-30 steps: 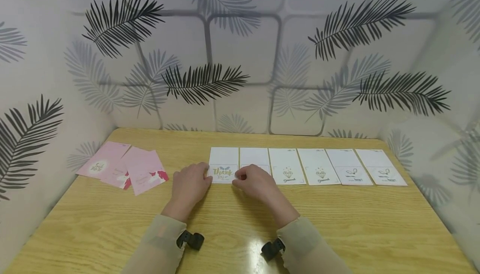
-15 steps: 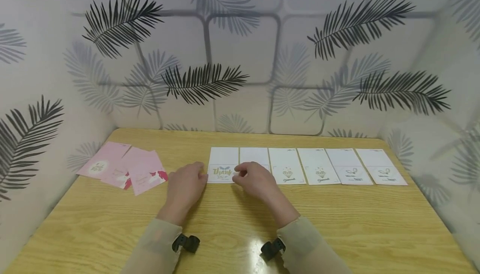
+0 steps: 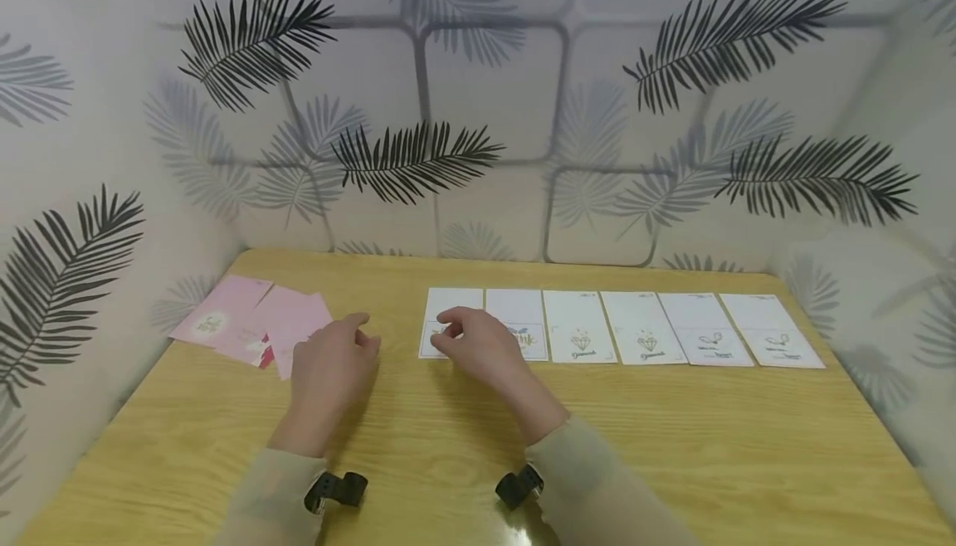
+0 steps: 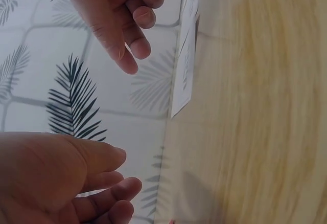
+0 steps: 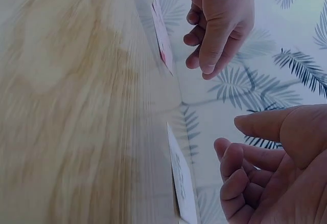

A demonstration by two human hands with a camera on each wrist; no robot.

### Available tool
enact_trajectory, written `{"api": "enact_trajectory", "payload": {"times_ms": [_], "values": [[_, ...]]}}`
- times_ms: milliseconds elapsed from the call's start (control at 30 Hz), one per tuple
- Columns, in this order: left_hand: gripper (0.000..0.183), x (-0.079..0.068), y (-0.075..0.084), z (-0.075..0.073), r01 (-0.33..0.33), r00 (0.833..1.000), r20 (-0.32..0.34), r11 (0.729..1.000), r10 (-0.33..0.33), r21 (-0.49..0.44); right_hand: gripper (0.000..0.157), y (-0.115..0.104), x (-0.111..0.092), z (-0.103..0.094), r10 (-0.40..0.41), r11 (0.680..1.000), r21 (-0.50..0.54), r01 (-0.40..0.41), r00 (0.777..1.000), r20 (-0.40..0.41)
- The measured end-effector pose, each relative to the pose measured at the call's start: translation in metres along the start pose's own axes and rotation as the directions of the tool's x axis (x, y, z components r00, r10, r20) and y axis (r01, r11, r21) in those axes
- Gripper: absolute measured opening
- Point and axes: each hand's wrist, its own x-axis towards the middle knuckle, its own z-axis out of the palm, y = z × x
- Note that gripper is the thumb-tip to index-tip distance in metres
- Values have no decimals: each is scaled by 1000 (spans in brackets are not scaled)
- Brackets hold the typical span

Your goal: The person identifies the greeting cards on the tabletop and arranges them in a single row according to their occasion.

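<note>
My left hand (image 3: 331, 376) hovers over the table beside the pink cards, covering part of the nearest pink card (image 3: 294, 322). In the left wrist view, nothing is between its loosely bent fingers (image 4: 125, 189). My right hand (image 3: 485, 351) hangs above the leftmost white card (image 3: 451, 304) and hides most of its print. Its fingers (image 5: 232, 155) are loosely bent and hold nothing. Partly behind that hand lies a second white card (image 3: 515, 307) with gold lettering. Two more pink cards lie overlapped at the left, one with a pale round print (image 3: 224, 309).
To the right, the row goes on with two diamond-print cards (image 3: 578, 326) and two cards with a small line drawing (image 3: 705, 326). The wooden table (image 3: 672, 446) meets a leaf-patterned backdrop (image 3: 478, 98) at its back and sides.
My left hand has moved left, away from the "Thank you" card toward the pink cards. My right hand has shifted left, over that card. The head view has tilted slightly.
</note>
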Motion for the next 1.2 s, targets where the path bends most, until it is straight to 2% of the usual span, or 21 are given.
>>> {"api": "enact_trajectory", "payload": {"times_ms": [200,433,800,1200], "values": [[44,-4,-19,-16,-7,1000,-25,1000,7,-1,42,-17,6,14,-10,1000,26,9,1000,20],[49,-6,-43,-26,43,999,-7,999,-43,-18,41,-34,15,34,-7,999,42,6,999,43],[54,-7,-75,-35,106,994,-5,993,-106,-47,40,-54,28,58,-9,998,55,7,999,52],[58,-9,-96,-40,190,981,38,979,-188,-74,43,-75,40,79,35,999,29,-37,996,84]]}}
